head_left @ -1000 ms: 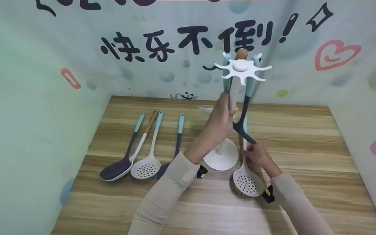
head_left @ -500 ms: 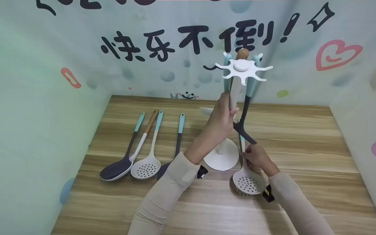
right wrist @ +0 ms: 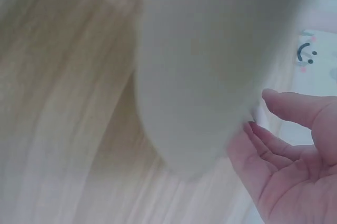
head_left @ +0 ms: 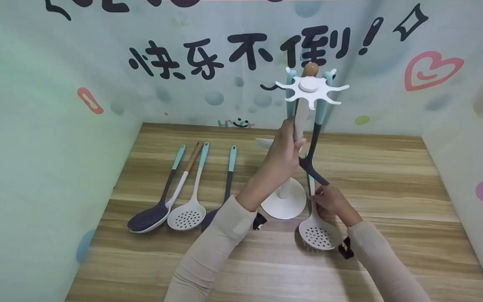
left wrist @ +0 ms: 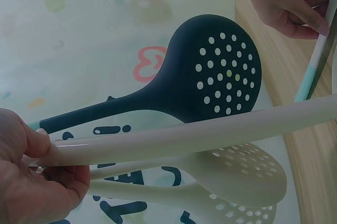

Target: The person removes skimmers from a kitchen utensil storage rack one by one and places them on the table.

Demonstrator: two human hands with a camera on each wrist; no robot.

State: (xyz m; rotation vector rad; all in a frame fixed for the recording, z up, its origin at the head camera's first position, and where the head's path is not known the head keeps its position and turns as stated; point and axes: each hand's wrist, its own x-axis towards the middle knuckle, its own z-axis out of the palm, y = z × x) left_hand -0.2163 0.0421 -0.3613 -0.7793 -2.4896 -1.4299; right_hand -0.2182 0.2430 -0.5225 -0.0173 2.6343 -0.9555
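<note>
My left hand grips the pale pole of a utensil stand, below its white star-shaped hook top. Several utensils hang from the hooks, among them a dark skimmer and a pale spoon-shaped one with holes. The stand's round white base is on the table. To its right, my right hand pinches the handle of a pale skimmer low over the table. In the right wrist view a blurred pale shape, apparently the skimmer's bowl, covers much of the frame.
On the left of the wooden table lie a dark spoon-like utensil on a white one, another pale skimmer and a dark utensil with turquoise handle, partly behind my left sleeve. Printed cloth walls stand behind and beside.
In the right hand, the skimmer's handle has swung slightly left and its bowl has shifted a little upward in view. My left hand and the stand stay in place.
</note>
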